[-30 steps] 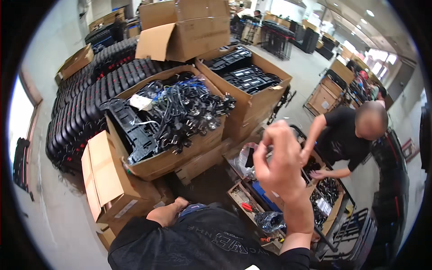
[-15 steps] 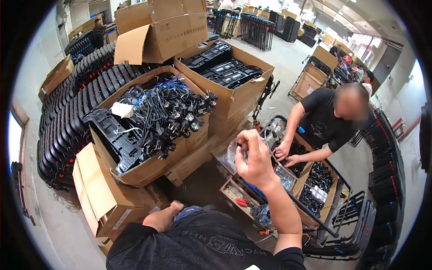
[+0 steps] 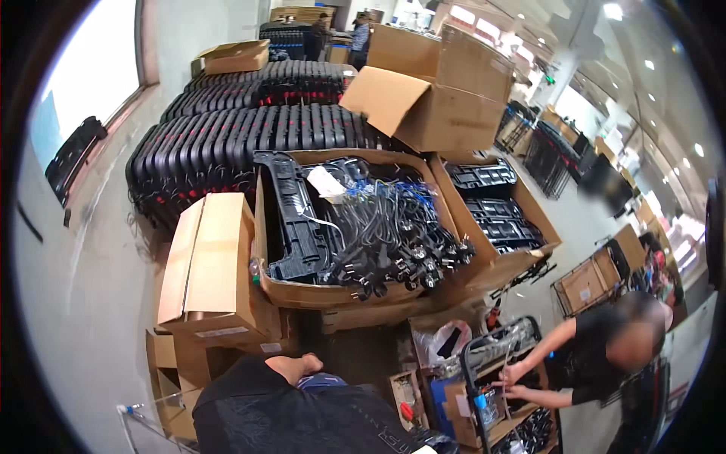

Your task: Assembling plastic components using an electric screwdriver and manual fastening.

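Observation:
My left hand (image 3: 311, 363) rests low against my body, near the blue cloth (image 3: 324, 380) at my waist. Its fingers are mostly hidden, so whether it holds anything does not show. My right hand is out of view. In front of me stands a large open carton (image 3: 310, 295) heaped with black power cords (image 3: 393, 250) with plugs, alongside black plastic housings (image 3: 293, 204). Another open carton (image 3: 505, 261) beside it holds more black plastic parts (image 3: 503, 219).
A co-worker (image 3: 605, 348) on the right holds both hands over a black-framed cart (image 3: 470, 378) with small parts. A closed carton (image 3: 208, 261) sits front left. Rows of black frames (image 3: 227, 140) fill the back left. An open empty-looking box (image 3: 461, 106) stands on the cartons.
My right hand, raised in front of me before, has left the view. My head view has turned left, so the cartons appear further right. The co-worker's black-framed cart now shows at lower right.

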`<action>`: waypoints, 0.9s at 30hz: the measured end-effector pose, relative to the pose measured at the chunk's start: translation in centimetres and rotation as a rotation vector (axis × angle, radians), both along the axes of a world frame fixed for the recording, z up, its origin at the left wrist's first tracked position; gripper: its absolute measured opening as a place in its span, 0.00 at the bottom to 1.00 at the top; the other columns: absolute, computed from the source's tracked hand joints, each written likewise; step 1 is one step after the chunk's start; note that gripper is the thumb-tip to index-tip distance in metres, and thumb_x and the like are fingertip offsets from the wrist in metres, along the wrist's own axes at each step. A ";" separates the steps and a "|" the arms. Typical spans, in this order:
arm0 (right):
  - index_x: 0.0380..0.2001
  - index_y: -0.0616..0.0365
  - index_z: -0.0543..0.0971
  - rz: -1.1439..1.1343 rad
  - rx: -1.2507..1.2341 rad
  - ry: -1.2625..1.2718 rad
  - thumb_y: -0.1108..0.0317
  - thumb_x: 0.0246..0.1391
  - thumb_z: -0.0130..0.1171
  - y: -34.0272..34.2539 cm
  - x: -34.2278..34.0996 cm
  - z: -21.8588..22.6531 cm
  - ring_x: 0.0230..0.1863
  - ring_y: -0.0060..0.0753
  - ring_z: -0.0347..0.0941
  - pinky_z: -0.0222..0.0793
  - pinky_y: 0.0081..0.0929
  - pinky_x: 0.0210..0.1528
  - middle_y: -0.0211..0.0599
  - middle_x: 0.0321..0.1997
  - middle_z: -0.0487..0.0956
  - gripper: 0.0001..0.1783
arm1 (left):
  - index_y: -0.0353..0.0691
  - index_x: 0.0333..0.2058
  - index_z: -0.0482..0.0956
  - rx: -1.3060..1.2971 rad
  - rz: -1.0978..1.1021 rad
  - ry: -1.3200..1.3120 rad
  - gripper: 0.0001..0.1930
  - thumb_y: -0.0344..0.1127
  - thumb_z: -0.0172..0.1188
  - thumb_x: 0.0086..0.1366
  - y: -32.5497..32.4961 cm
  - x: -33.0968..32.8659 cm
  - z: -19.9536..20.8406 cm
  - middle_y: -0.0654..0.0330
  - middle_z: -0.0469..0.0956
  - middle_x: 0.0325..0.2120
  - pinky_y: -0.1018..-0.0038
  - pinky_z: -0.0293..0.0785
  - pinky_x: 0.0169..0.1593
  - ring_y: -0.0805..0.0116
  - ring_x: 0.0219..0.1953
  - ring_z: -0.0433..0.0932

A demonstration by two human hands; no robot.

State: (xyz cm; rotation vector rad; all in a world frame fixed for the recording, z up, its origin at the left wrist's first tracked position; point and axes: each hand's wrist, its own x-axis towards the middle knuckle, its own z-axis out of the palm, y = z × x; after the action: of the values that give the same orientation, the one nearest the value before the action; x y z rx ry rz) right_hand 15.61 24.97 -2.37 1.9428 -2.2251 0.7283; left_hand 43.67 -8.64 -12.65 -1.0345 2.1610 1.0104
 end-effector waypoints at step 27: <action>0.22 0.64 0.78 -0.520 0.357 -0.483 0.47 0.52 0.57 -0.2 7.1 -8.5 0.26 0.50 0.74 0.68 0.43 0.30 0.51 0.21 0.77 0.26 | 0.40 0.34 0.84 -0.366 -0.870 -0.015 0.14 0.40 0.54 0.55 -7.3 -0.5 -7.8 0.53 0.82 0.32 0.64 0.77 0.41 0.53 0.39 0.81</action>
State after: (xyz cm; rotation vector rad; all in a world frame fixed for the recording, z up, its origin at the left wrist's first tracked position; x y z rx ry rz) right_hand 22.72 24.73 -10.86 1.2628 -3.1557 0.8203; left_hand 43.13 -15.95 -20.45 -0.1453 2.4497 0.2022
